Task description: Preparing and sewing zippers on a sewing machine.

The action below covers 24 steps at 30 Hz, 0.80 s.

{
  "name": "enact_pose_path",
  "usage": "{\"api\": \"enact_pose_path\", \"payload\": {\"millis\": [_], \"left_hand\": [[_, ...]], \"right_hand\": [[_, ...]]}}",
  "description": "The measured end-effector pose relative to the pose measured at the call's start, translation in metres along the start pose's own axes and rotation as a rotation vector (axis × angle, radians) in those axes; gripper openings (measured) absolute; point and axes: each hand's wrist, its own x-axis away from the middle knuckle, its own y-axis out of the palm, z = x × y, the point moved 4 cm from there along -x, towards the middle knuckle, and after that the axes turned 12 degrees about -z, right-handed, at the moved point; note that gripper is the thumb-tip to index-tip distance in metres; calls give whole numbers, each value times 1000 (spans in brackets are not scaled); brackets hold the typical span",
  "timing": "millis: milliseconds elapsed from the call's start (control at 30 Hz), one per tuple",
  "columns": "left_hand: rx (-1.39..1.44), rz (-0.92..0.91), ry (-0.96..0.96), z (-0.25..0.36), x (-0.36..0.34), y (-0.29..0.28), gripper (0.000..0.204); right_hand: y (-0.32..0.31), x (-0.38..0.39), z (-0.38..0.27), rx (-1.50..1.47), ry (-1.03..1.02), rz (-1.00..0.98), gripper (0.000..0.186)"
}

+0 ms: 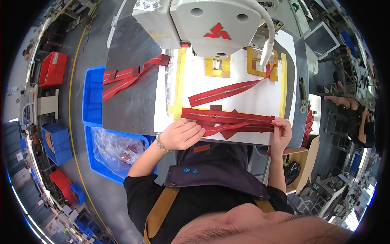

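Observation:
At the near edge of the white work sheet (252, 97), my left hand (183, 134) is closed on the left part of a red zipper strip (235, 125). The right end of that strip is pinched between the thumb and fingers of my right hand (281, 134). Just behind it lies another red zipper (214, 116), partly overlapped, with small red fabric pieces (228, 134) around the two. Farther back a single red zipper (227, 92) slants up to the right, its far end by a yellow frame (274, 74). A second, smaller yellow frame (209, 67) sits to its left.
A large white sewing machine head (215, 20) overhangs the table's back. More red zippers (134, 78) lie on the grey tabletop (130, 110) at left. Blue bins (93, 95) stand beside it, one holding clear plastic (111, 144). Scissors (304, 106) rest at right, above a cardboard box (309, 162).

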Motion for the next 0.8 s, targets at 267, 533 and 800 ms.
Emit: {"api": "enact_pose_path", "payload": {"millis": [267,533,800], "left_hand": [[344,-9,-343,-15,-1,4,23],[317,-126,-643,-41,-6,-4,30],[435,-255,-496,-89,-39,22,18]], "right_hand": [[10,-8,-6,82,147,62,23],[2,-29,-29,512,-19,-8,20],[27,-126,-35,911,-290,-427,37]]}}
